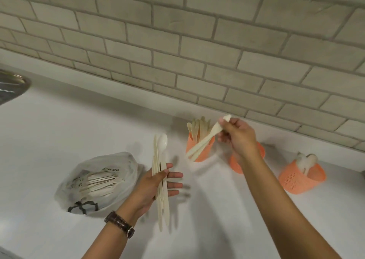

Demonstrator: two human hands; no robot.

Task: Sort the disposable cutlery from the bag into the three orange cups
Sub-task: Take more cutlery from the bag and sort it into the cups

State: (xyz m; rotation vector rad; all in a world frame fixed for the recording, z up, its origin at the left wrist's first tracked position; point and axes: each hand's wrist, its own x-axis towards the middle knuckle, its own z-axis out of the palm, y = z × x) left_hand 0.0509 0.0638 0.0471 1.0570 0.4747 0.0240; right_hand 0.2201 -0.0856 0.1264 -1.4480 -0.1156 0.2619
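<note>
Three orange cups, the left cup point(205, 150), middle cup point(236, 165) and right cup point(296, 179), stand on the worktop point(59, 130) near one bag point(94, 181), while the left hand point(156, 183), fingers partly spread, clasps one bundle point(164, 199) topped by one white spoon point(163, 142), and the right hand point(240, 138) pinches at least two pale pieces point(201, 146) in its fingers over the left cup.

Person, two arms in view. Left hand point(158, 181) and right hand point(237, 138): bare. Left forearm point(102, 243) and right forearm point(280, 199): bare up to the frame edge.

Worn item: strap point(118, 221) on the left wrist. Dark brown, glossy, leather-like, with a scaled, reptile-style embossed pattern and a slightly raised, padded profile.

Buckle point(130, 232): silver metal, small, roughly rectangular, on the side of the wrist facing the camera. The strap end passes through it.

Watch face: hidden on the far side of the wrist.
</note>
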